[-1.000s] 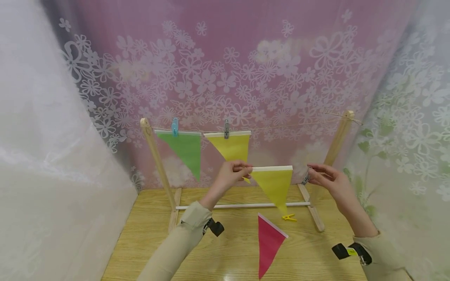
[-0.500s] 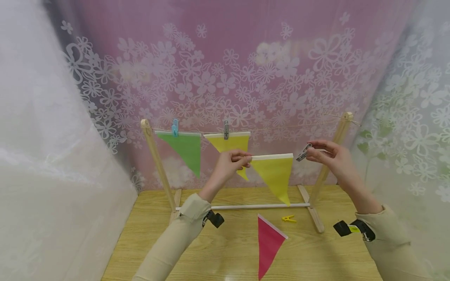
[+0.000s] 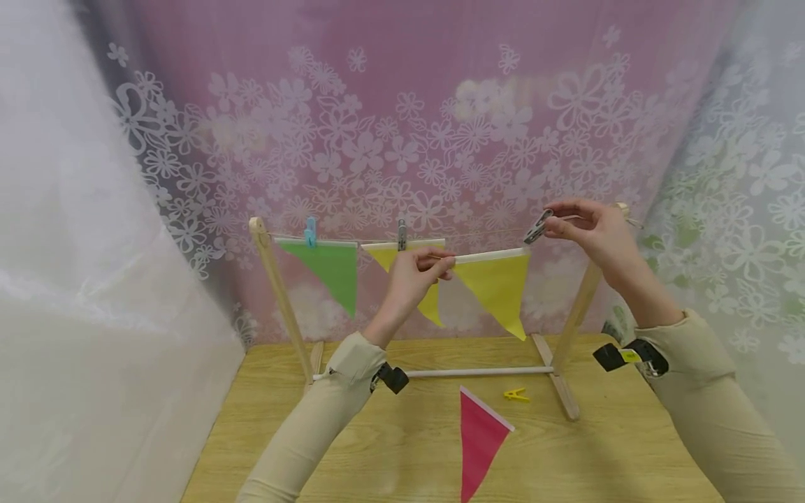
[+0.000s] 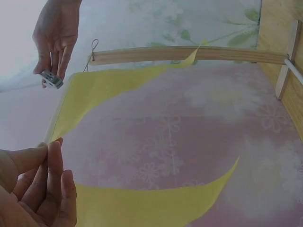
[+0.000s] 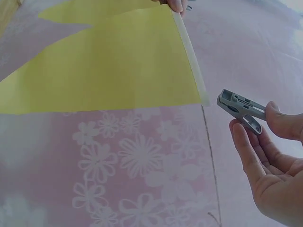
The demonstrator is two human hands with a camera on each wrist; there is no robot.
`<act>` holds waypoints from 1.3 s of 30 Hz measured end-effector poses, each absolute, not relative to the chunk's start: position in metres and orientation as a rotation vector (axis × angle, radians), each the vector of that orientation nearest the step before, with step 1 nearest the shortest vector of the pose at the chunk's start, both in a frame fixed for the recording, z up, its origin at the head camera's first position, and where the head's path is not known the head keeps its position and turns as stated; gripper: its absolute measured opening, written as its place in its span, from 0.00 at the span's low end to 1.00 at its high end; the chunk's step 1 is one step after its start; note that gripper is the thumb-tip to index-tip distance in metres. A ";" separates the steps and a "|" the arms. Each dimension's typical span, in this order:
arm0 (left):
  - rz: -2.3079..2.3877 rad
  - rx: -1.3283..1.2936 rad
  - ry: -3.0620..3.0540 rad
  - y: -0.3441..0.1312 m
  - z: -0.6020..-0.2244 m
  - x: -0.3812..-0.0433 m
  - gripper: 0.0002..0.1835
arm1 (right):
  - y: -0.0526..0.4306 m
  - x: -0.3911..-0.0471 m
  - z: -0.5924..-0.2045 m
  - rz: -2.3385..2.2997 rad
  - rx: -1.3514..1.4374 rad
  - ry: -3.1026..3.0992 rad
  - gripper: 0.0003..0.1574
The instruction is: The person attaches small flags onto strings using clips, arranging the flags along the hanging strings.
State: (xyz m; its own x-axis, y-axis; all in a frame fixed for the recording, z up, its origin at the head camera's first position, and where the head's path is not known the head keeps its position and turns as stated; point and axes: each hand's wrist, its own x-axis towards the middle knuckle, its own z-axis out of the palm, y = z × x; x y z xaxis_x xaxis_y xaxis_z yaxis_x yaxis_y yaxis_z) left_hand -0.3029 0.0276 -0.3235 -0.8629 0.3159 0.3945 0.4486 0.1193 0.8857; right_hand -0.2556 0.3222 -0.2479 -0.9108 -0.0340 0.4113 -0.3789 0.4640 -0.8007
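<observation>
My left hand (image 3: 413,278) pinches a yellow triangular pennant (image 3: 493,276) by the left end of its white top strip. The pennant hangs point down, its strip just below the string (image 3: 484,231). Between thumb and fingers of my right hand (image 3: 597,237) is a grey clothespin (image 5: 239,109), a small gap away from the pennant's upper right corner. On the string, a blue clothespin (image 3: 310,232) holds a green pennant (image 3: 330,269). Another grey clothespin (image 3: 402,235) holds a second yellow pennant (image 3: 430,307), partly hidden behind my left hand.
A red pennant (image 3: 481,443) and a yellow clothespin (image 3: 516,395) lie on the wooden table (image 3: 409,433). The string runs between a left wooden post (image 3: 283,300) and a right post (image 3: 578,307). A white rod (image 3: 478,372) joins their feet. Flowered curtains surround the table.
Both hands have risen toward the string. The yellow pennant has gone up with my left hand, and the grey clothespin has come up beside its right corner.
</observation>
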 end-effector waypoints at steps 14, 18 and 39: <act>-1.670 -0.759 -2.239 0.036 -0.311 -0.308 0.12 | 0.304 -0.280 -0.208 1.273 0.300 -2.507 0.24; -1.636 -0.742 -2.233 0.039 -0.310 -0.309 0.11 | 0.297 -0.288 -0.203 1.197 0.311 -2.550 0.23; -1.548 -0.694 -2.239 0.049 -0.311 -0.312 0.09 | 0.286 -0.310 -0.211 1.119 0.327 -2.654 0.19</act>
